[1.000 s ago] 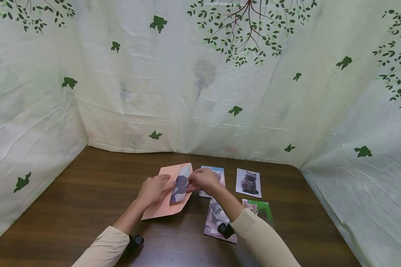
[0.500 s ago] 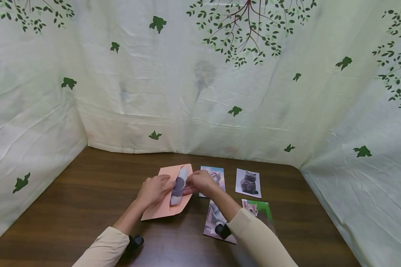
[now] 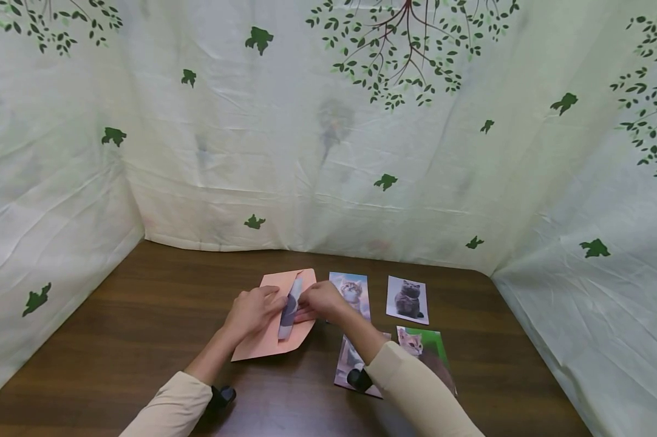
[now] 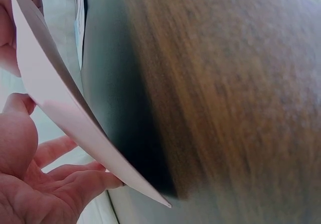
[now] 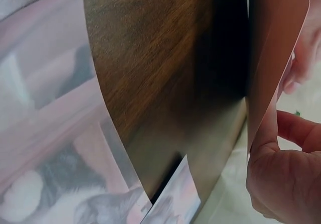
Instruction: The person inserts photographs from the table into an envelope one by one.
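Head view shows a peach envelope [image 3: 254, 340] on the brown wooden table [image 3: 142, 340], its flap side turned to the right, and a grey-patterned card [image 3: 286, 321] showing as a narrow strip along its opening. On the left half of the envelope rests the left hand [image 3: 252, 312], gripping it with the thumb near the strip; the left wrist view has thumb and fingers parted along the paper, which tilts up off the wood over a dark shadow. At the envelope's flap side, the right hand [image 3: 325, 298] pinches the outer edge of the card, its lower fingers lying over the flap; the exact contact of the fingertips is partly hidden. Right of the envelope are four cat pictures: a kitten print [image 3: 353, 291] just beside it, a grey cat print [image 3: 407, 300] farther off, a pink-toned print [image 3: 343, 370] nearer the wearer, and a green-edged print [image 3: 435, 343] beyond that one. The right sleeve [image 3: 421, 388] crosses over these nearer two. Black wrist devices [image 3: 223, 396] sit below both hands, on the wearer's side of the envelope. Behind the envelope, past the table's far edge, hangs a pale curtain [image 3: 224, 152] printed with green leaves.
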A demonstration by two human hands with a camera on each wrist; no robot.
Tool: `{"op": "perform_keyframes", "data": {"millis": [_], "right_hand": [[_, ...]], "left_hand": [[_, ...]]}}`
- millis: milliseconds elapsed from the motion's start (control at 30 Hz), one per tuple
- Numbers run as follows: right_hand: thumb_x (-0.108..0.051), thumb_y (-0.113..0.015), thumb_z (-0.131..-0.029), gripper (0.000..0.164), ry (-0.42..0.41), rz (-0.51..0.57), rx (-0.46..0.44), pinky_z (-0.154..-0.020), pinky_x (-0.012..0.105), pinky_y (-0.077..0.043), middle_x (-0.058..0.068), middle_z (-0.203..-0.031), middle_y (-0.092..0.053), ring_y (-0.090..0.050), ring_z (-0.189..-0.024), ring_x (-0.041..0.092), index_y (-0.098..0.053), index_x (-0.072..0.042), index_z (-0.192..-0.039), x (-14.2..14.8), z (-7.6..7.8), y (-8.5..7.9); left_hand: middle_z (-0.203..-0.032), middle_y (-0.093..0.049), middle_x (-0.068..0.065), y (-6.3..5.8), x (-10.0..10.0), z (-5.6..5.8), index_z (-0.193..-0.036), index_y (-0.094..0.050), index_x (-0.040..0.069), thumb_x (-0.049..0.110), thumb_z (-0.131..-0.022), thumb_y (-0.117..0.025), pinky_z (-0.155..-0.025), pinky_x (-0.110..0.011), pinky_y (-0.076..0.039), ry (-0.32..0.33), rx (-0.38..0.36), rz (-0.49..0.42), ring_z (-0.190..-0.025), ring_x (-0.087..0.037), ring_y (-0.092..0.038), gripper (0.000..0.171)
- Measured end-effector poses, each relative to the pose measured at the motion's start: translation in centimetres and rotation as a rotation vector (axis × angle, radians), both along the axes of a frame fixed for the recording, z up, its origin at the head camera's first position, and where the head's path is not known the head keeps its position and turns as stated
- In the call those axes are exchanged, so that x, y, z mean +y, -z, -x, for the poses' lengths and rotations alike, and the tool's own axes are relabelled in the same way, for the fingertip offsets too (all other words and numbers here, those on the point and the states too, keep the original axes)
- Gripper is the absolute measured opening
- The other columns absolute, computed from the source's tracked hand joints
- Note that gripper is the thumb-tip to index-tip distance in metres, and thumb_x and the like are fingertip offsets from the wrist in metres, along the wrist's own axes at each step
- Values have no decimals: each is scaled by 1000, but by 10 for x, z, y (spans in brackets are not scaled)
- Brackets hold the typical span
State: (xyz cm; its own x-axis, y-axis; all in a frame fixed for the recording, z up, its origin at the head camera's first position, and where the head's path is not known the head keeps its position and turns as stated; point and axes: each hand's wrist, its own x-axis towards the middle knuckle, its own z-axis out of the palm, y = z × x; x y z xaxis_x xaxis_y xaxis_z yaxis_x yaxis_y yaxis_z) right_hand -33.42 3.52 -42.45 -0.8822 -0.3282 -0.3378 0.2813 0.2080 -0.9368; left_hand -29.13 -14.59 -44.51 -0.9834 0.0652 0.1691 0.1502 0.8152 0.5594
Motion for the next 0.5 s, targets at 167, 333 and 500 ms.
{"op": "perform_keyframes", "data": {"millis": [167,333,500], "right_hand": [[0,-56,-94,21,4,-4,5,-65,34,-61,21,-77,-73,-76,-64,24,-69,16,-99,-3,0,3],[1,-56,-94,18,7,-11,-8,-63,33,-61,18,-74,-71,-75,-63,23,-68,14,-96,-7,-1,5],[2,-55,-93,16,20,-2,-7,-61,31,-60,15,-69,-68,-72,-58,20,-67,14,-93,-10,-1,6]], "left_hand": [[-125,-69,-23,0,1,0,-131,-67,2,35,-98,-60,-96,-57,-49,-1,-11,9,-118,-49,-62,48],[-127,-69,-23,0,1,0,-131,-67,2,35,-98,-60,-96,-56,-49,-4,-21,8,-119,-49,-61,48],[-128,-68,-22,0,0,1,-131,-67,1,34,-98,-61,-98,-57,-48,3,-11,-4,-121,-48,-60,47]]}}
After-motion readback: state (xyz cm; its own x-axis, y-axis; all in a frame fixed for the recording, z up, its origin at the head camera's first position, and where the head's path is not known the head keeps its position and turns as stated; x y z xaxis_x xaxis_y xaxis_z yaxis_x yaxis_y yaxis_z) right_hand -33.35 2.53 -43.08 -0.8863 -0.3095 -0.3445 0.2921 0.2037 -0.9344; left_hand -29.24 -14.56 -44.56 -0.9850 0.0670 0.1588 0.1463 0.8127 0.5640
